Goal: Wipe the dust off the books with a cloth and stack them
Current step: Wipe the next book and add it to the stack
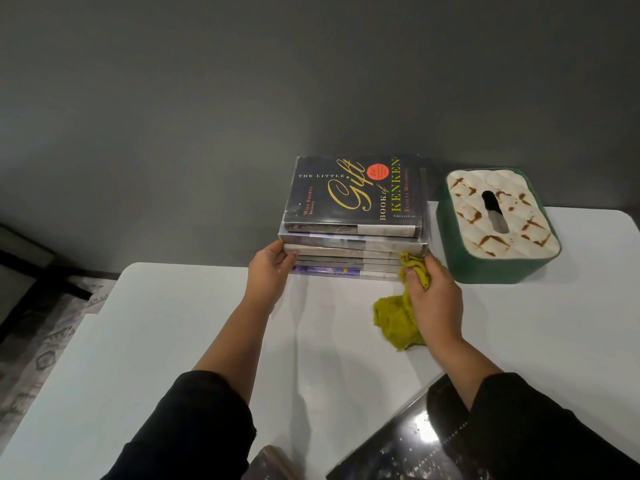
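Note:
A stack of several books [353,252] stands at the far side of the white table [173,341]. Its top book [349,194] has a dark cover with gold "Gift" lettering. My left hand [272,271] presses against the stack's left side, with the thumb on the front edge. My right hand [433,294] grips a yellow-green cloth [398,323] and holds it against the stack's right front corner. The cloth's loose end hangs down onto the table. A glossy dark book [398,448] lies at the near edge, partly under my right sleeve.
A green tissue box [498,226] with a cream quilted top stands right of the stack, close to my right hand. Another dark object [270,464] peeks in at the bottom edge. A grey wall rises behind the table. A patterned rug [38,341] lies left of it.

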The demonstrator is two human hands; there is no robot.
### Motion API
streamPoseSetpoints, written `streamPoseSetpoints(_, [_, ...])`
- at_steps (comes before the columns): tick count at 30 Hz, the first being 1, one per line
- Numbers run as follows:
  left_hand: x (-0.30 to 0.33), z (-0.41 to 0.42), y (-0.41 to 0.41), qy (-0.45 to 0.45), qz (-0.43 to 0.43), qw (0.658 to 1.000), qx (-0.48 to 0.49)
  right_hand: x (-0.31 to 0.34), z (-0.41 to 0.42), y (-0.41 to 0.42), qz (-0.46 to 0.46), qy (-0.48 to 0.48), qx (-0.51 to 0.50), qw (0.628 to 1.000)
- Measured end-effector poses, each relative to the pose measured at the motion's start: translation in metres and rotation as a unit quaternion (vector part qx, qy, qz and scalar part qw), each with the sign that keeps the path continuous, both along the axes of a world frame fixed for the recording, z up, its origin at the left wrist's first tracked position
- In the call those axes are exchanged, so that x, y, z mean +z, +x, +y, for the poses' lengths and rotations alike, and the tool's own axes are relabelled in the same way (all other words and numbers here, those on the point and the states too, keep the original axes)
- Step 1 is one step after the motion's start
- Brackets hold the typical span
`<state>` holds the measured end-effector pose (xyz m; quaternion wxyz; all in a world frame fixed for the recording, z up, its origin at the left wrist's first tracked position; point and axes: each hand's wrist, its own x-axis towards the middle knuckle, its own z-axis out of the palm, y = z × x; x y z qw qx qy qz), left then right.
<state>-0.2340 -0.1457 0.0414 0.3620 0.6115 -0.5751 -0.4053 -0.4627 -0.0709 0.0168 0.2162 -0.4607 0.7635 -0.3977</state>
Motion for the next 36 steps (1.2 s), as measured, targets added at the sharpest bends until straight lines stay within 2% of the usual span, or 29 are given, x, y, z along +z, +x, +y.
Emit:
streamPoseSetpoints(3, [0.000,-0.001,0.000,-0.002,-0.014,1.000,0.003,0.000,-0.001,0.001,-0.010,-0.002,-0.014,1.000])
streamPoseSetpoints(8, [-0.006,0.005,-0.004,0.038,0.045,0.998,0.028,0.003,0.000,-0.002,-0.046,0.012,-0.010,0.999])
streamPoseSetpoints(11, [-0.010,0.004,-0.001,0.049,0.055,0.997,0.006,0.004,0.001,-0.004,-0.043,0.020,-0.006,0.999])
streamPoseSetpoints(19, [-0.010,0.000,0.003,0.063,0.027,0.997,-0.021,0.006,0.007,-0.001,-0.037,0.011,-0.015,0.999])
streamPoseSetpoints(22, [-0.010,-0.001,0.005,0.066,-0.007,0.997,-0.033,0.009,0.007,-0.004,-0.038,0.012,-0.002,0.999])
streamPoseSetpoints(24, [-0.006,-0.002,0.004,0.040,-0.053,0.997,-0.049,0.013,0.008,-0.007,-0.049,-0.004,-0.001,0.999])
streamPoseSetpoints(27, [0.005,0.000,0.001,-0.046,-0.116,0.992,-0.034,0.023,0.012,-0.007,-0.034,-0.087,-0.001,0.996])
streamPoseSetpoints(31, [0.017,0.008,-0.007,-0.091,-0.061,0.993,0.034,0.028,0.008,-0.007,-0.049,-0.117,0.006,0.992])
streamPoseSetpoints(36, [0.022,0.011,-0.017,-0.106,-0.042,0.990,0.085,0.033,-0.001,-0.010,-0.026,-0.125,-0.009,0.992])
